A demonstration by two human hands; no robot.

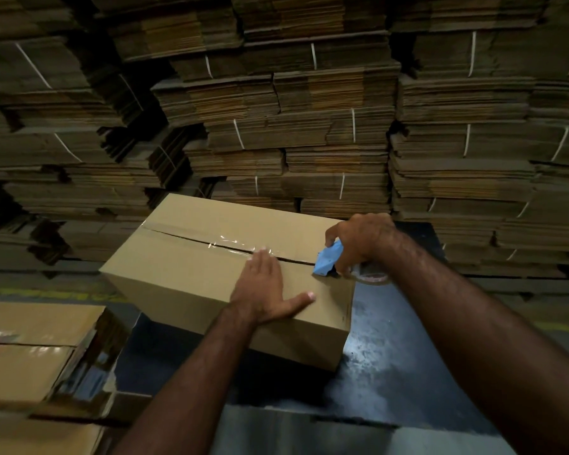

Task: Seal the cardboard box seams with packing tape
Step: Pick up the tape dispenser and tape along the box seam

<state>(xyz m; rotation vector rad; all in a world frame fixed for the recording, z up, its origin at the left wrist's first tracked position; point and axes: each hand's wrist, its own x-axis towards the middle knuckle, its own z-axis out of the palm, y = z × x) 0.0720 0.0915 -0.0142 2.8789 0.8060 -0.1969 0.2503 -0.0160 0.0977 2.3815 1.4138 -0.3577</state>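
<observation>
Cardboard box [211,274] sits on a dark table [391,372], near its far edge. Left hand [263,290] lies flat w/ fingers straight, pressing the top flap by the centre seam [191,239], prob. to keep flaps level & smooth the clear tape [240,246]. Right hand [358,241] grips blue tape dispenser [326,261] at the seam's right end, probably to finish the strip. No readable labels or brands.

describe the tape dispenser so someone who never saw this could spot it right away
Start at the cardboard box in the middle, in front of the wall of flat cardboard stacks. Follow its top seam to the right end, where the right hand grips the tape dispenser. It is the only bright blue thing in view.
</observation>
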